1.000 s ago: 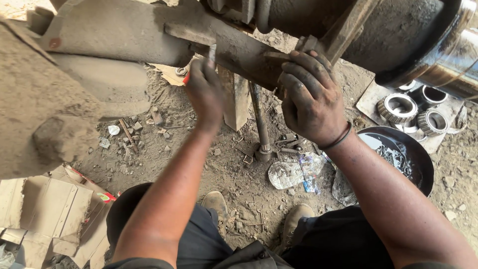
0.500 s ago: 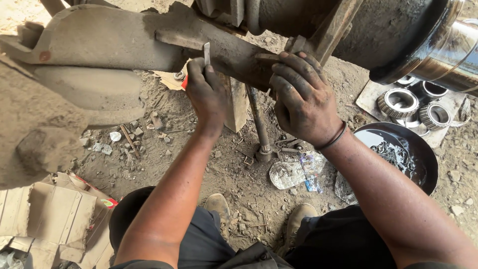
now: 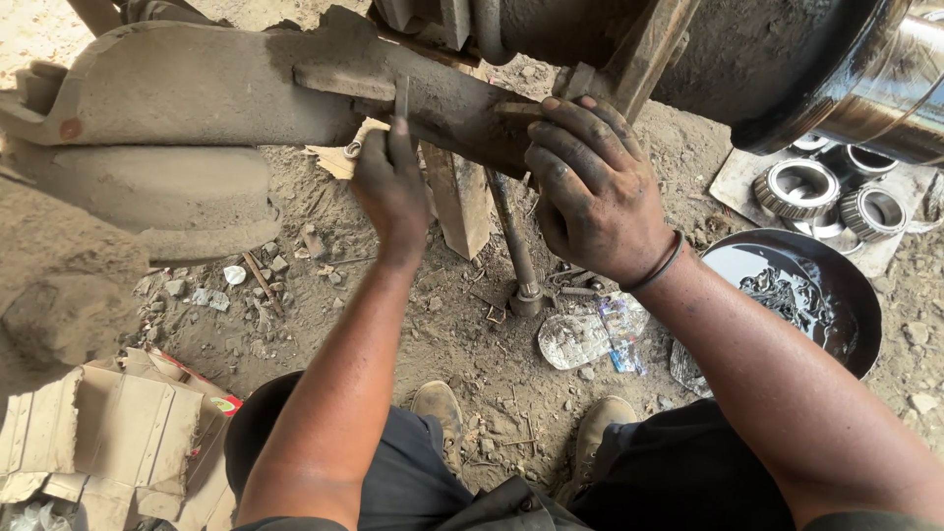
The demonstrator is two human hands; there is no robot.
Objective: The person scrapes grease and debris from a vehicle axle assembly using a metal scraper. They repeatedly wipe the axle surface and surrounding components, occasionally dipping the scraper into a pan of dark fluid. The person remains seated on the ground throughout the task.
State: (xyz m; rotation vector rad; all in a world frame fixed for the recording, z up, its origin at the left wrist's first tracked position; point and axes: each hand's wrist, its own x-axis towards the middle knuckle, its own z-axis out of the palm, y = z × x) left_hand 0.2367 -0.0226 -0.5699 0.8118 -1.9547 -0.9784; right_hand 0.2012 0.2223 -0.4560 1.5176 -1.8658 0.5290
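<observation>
A big dirt-caked metal vehicle part [image 3: 236, 93] spans the top of the head view above sandy ground. My left hand [image 3: 390, 187] is closed around a thin metal tool [image 3: 401, 98] whose tip stands against the part's lower edge. My greasy right hand [image 3: 595, 187] grips the same part a little to the right, fingers wrapped over its edge by a wooden block [image 3: 649, 49]. A dark band circles that wrist.
A black pan of dark oil [image 3: 796, 295] lies at the right, with several bearing rings [image 3: 796, 187] on a board behind it. A metal rod [image 3: 511, 236] and a wood block [image 3: 460, 202] stand under the part. Torn cardboard [image 3: 98, 442] lies lower left.
The view has shifted, so both hands sit slightly lower and more to the right in the picture. My left hand's tool now stands more upright against the part. My right hand's grip is unchanged.
</observation>
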